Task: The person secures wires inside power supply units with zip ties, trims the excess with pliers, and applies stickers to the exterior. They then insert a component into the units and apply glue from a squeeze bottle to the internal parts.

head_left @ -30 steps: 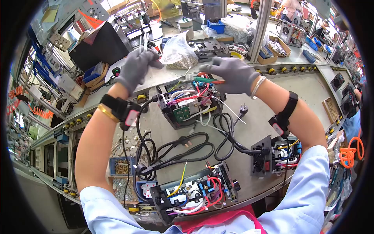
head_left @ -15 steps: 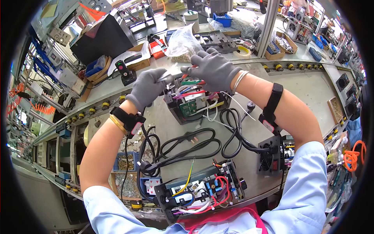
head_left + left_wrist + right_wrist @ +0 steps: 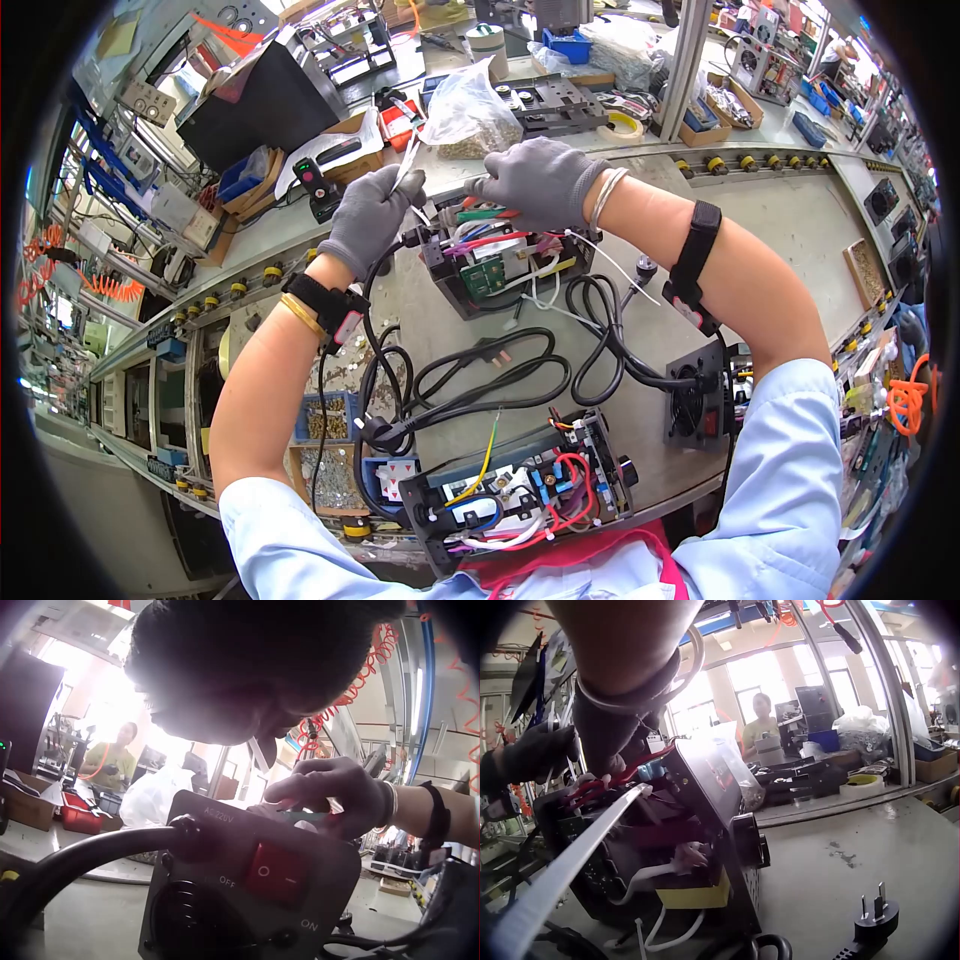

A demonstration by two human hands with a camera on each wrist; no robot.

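Note:
The left hand (image 3: 370, 220), in a grey glove, pinches thin white strips (image 3: 408, 160) just left of an open-sided black device (image 3: 470, 290). Above the device's near-top wires, the gloved right hand (image 3: 540, 185) has its fingers bent round red and green wires (image 3: 488, 213); its fingertips are partly hidden. In the left wrist view, the right hand (image 3: 337, 796) is behind the device's panel with a red switch (image 3: 277, 874). The right wrist view shows red wires (image 3: 622, 776) below the right hand (image 3: 611, 735), and the left hand (image 3: 536, 754) at the left.
Coiled black cables (image 3: 480, 375) lie on the bench between this device and two others, one at the front (image 3: 520, 490) and one at the right (image 3: 695, 405). Small-parts trays (image 3: 325, 418) are at the left. A clear bag (image 3: 470, 115) stands behind the hands.
The left hand has come down beside the device, and its white strips, nearly flat half a second ago, now point up. The right hand has shifted left over the wires. The head view has moved slightly.

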